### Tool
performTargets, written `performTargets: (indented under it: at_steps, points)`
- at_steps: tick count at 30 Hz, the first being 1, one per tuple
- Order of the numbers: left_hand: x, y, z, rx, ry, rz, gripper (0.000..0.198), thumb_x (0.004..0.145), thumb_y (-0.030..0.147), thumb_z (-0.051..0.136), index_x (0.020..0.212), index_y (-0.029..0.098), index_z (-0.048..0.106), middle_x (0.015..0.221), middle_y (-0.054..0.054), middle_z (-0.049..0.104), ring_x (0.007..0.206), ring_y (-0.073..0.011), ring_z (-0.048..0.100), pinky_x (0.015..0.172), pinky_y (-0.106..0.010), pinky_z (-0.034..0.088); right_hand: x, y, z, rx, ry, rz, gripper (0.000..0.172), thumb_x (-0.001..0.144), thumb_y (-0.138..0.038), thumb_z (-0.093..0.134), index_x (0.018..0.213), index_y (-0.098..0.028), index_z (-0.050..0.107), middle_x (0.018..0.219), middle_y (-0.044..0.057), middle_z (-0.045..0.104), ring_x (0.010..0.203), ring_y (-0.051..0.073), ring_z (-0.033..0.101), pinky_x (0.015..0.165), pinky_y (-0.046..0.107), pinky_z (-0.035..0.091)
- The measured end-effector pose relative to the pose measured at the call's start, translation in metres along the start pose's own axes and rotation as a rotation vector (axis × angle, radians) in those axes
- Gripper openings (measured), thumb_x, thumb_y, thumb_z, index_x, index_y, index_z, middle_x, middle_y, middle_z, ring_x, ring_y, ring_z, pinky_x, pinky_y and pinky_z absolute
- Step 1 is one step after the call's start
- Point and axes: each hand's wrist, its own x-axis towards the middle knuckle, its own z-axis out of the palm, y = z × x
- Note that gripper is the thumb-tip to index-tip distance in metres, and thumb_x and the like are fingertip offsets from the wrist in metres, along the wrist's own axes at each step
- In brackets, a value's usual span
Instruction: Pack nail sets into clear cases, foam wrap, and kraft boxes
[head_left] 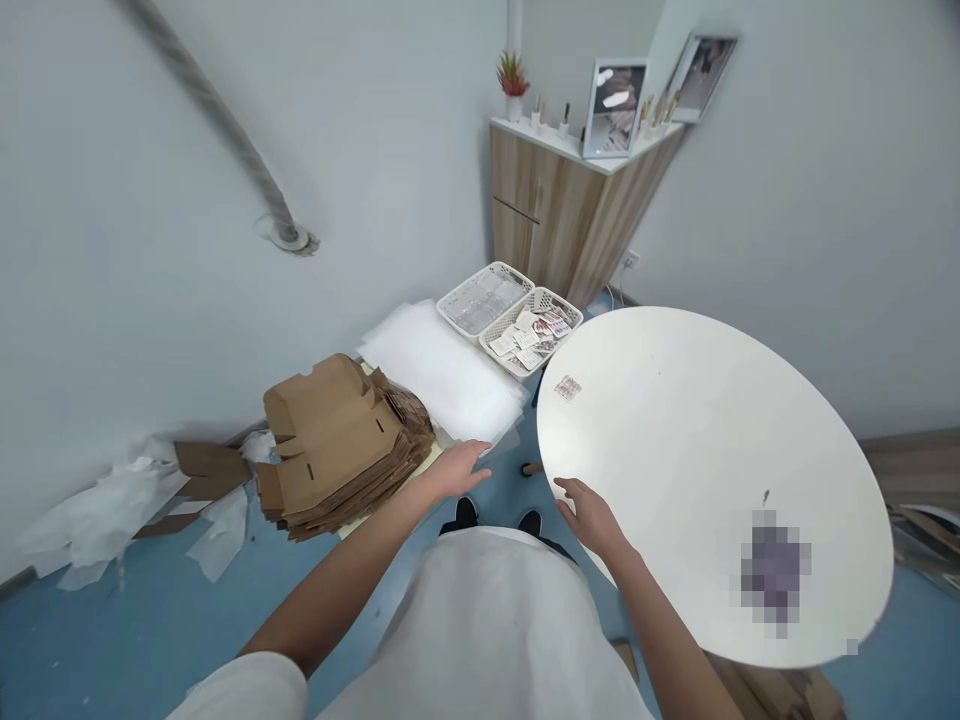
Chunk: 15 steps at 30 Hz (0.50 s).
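Note:
My left hand hovers in front of me with its fingers stretched out and nothing in them. Close to it lie a stack of flat brown cardboard boxes and a pile of white translucent sheets. Over the near left edge of the round white table is my right hand, fingers apart and holding nothing. I cannot tell whether it touches the tabletop. A small printed card lies on the table near its left edge.
Beyond the sheets sit two white plastic baskets, one with clear flat packs, one with loose cards. A wooden cabinet fills the corner. Crumpled white wrapping lies by the left wall. A blurred purple patch is on the table.

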Motion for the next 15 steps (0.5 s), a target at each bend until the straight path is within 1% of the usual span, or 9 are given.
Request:
performTargets:
  at_steps: [3,5,9,12,15]
  points:
    - [-0.007,-0.01,-0.022,0.019,0.032,0.004,0.055,0.081,0.043,0.042,0.127,0.015,0.038,0.13,-0.012,0.044,0.118,-0.0256,0.042,0.095,-0.036,0.033,0.025,-0.012,-0.002,-0.043,0.024,-0.035,0.036,0.085,-0.032,0.035,0.12,-0.025,0.044,0.11,0.008,0.057,0.087,0.02,0.059,0.069,0.034,0.048]
    - [-0.013,-0.02,-0.036,0.03,0.031,0.002,0.056,0.08,0.043,0.043,0.128,0.015,0.037,0.131,-0.012,0.044,0.119,-0.0255,0.041,0.095,-0.035,0.033,0.046,-0.021,-0.002,-0.097,0.027,-0.049,0.036,0.085,-0.031,0.035,0.119,-0.024,0.045,0.108,0.008,0.058,0.086,0.02,0.059,0.069,0.034,0.048]
    - [-0.024,-0.043,-0.063,0.041,0.013,-0.013,0.059,0.079,0.045,0.044,0.129,0.015,0.036,0.13,-0.012,0.044,0.119,-0.0258,0.041,0.095,-0.035,0.033,0.087,-0.052,0.0,-0.225,0.033,-0.068,0.037,0.084,-0.028,0.038,0.119,-0.022,0.045,0.109,0.009,0.058,0.088,0.02,0.059,0.071,0.033,0.047]
    - [-0.024,-0.056,-0.08,0.049,0.001,-0.003,0.062,0.078,0.046,0.044,0.13,0.014,0.034,0.131,-0.013,0.043,0.119,-0.0263,0.041,0.095,-0.034,0.032,0.109,-0.079,0.0,-0.281,0.018,-0.094,0.037,0.083,-0.027,0.04,0.12,-0.021,0.045,0.111,0.009,0.057,0.091,0.02,0.058,0.074,0.031,0.045]
    - [-0.014,-0.067,-0.094,0.03,-0.034,0.005,0.064,0.076,0.046,0.047,0.13,0.013,0.034,0.13,-0.014,0.044,0.118,-0.0264,0.042,0.094,-0.033,0.033,0.122,-0.096,-0.004,-0.317,-0.038,-0.118,0.037,0.082,-0.026,0.041,0.119,-0.021,0.045,0.109,0.009,0.058,0.089,0.019,0.058,0.073,0.03,0.045]
